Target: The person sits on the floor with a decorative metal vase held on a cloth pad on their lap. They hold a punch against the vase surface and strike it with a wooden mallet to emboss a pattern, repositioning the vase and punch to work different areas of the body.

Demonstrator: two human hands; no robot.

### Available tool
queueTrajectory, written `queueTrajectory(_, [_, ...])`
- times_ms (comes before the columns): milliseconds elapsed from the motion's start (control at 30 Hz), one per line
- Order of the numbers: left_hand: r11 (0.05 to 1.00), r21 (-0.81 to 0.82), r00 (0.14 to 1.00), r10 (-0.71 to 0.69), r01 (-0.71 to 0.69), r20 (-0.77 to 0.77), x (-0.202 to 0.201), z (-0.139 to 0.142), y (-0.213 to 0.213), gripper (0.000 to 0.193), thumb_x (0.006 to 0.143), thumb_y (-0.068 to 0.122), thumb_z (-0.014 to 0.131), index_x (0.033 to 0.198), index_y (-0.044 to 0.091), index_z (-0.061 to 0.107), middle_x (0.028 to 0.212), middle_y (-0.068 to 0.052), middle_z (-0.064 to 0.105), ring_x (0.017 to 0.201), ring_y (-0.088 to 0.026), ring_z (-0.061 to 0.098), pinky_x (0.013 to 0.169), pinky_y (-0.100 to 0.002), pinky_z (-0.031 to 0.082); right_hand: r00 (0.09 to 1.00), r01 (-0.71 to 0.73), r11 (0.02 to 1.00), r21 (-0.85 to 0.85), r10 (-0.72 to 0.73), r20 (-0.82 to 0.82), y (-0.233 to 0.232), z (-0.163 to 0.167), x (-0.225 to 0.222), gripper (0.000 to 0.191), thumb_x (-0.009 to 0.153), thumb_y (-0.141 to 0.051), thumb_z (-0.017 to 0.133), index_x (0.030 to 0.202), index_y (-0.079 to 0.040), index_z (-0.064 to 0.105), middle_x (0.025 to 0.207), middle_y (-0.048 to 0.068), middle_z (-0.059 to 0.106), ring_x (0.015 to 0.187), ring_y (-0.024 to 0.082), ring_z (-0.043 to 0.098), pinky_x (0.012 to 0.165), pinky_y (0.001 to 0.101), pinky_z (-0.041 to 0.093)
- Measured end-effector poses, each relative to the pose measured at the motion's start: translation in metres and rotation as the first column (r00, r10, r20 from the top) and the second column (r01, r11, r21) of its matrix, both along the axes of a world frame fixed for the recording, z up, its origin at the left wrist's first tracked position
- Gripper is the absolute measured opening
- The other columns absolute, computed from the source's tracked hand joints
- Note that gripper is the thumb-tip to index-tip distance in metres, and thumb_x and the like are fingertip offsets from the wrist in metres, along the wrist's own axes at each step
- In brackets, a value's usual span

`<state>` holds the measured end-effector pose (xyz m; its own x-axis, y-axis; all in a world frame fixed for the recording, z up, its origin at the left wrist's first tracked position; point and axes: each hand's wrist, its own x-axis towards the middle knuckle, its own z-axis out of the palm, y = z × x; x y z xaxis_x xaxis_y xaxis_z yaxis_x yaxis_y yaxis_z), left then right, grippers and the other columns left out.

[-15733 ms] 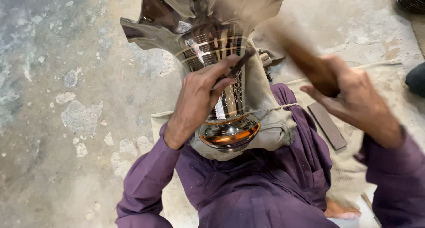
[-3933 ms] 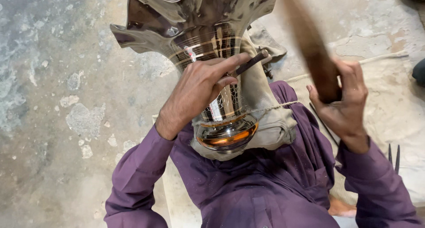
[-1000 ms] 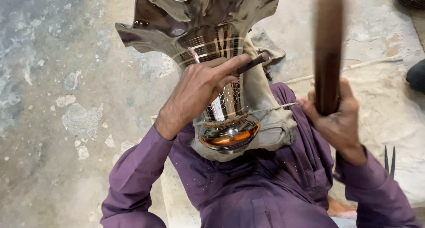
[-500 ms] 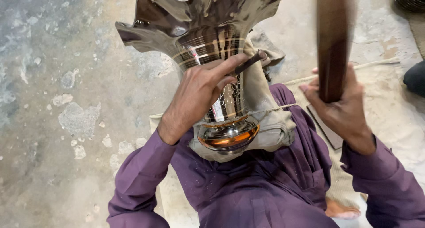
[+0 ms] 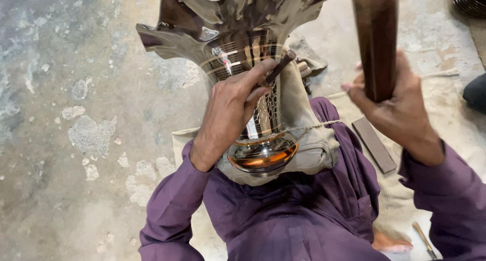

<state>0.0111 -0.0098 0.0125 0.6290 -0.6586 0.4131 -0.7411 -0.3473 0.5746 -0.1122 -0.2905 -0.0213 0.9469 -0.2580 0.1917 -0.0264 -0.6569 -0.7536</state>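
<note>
Floor (image 5: 76, 89): grey concrete, worn, pale chipped patches | Mat (image 5: 450, 104): beige cloth, right side | Flat dark bar (image 5: 374, 144): lying on mat | Light: even, diffuse

No packages, labels, signs or screens appear anywhere in the frame, from the upper left to the lower right.

The vase (image 5: 238, 53) stands at frame centre on a cushion (image 5: 309, 139); a flat bar (image 5: 374, 144) lies right of it on the mat (image 5: 400, 200).
</note>
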Motion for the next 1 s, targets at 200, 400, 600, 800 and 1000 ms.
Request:
queueTrajectory(200, [0.999, 0.002, 0.998, 0.045, -0.045, -0.04, -0.003, 0.0, 0.003, 0.048, 0.095, 0.009, 0.075, 0.14, 0.014, 0.058, 0.093, -0.014, 0.073, 0.085, -0.033, 0.074, 0.074, -0.045, 0.057, 0.995, -0.026, 0.947, -0.319, 0.054, 0.079, -0.011, 0.014, 0.0, 0.043, 0.097, -0.024, 0.078, 0.125, 0.002, 0.058, 0.088, 0.017, 0.07, 0.076, 0.023, 0.072, 0.065, 0.0356, 0.059])
queueTrajectory(400, [0.997, -0.046, 0.998, 0.057, -0.057, -0.005, -0.003, -0.009, 0.003, 0.049, 0.096, 0.01, 0.075, 0.141, 0.015, 0.057, 0.104, -0.012, 0.077, 0.091, -0.03, 0.077, 0.077, -0.043, 0.06, 0.994, -0.104, 0.819, -0.564, 0.107, -0.027, -0.011, 0.032, 0.005, 0.043, 0.093, -0.026, 0.083, 0.125, -0.005, 0.065, 0.087, 0.016, 0.074, 0.066, 0.025, 0.072, 0.063, 0.0407, 0.058])
queueTrajectory(600, [0.993, 0.004, 0.992, 0.121, -0.121, -0.045, -0.003, -0.013, 0.001, 0.046, 0.096, 0.009, 0.077, 0.137, 0.013, 0.058, 0.099, -0.011, 0.077, 0.086, -0.025, 0.078, 0.072, -0.041, 0.062, 0.928, -0.275, 0.696, -0.664, 0.011, -0.373, -0.008, 0.048, 0.015, 0.038, 0.099, -0.033, 0.073, 0.131, -0.015, 0.064, 0.076, 0.008, 0.074, 0.055, 0.018, 0.071, 0.05, 0.0348, 0.058])
queueTrajectory(800, [0.989, -0.059, 0.986, 0.129, -0.136, -0.106, -0.007, -0.013, 0.003, 0.049, 0.093, 0.004, 0.076, 0.139, 0.012, 0.058, 0.092, -0.01, 0.076, 0.079, -0.023, 0.077, 0.069, -0.04, 0.059, 0.937, -0.261, 0.854, -0.45, 0.111, -0.332, -0.018, 0.051, 0.012, 0.052, 0.088, -0.036, 0.074, 0.125, -0.002, 0.06, 0.074, 0.014, 0.072, 0.058, 0.021, 0.072, 0.055, 0.0379, 0.06])
queueTrajectory(1000, [0.988, -0.073, 0.98, 0.124, -0.136, -0.155, -0.005, -0.017, 0.003, 0.05, 0.095, 0.004, 0.075, 0.14, 0.013, 0.057, 0.092, -0.007, 0.077, 0.078, -0.018, 0.077, 0.068, -0.036, 0.062, 0.978, -0.133, 0.944, -0.302, 0.174, 0.111, -0.022, 0.059, 0.002, 0.059, 0.086, -0.01, 0.082, 0.134, 0.006, 0.053, 0.086, 0.021, 0.071, 0.072, 0.026, 0.071, 0.062, 0.0396, 0.058])
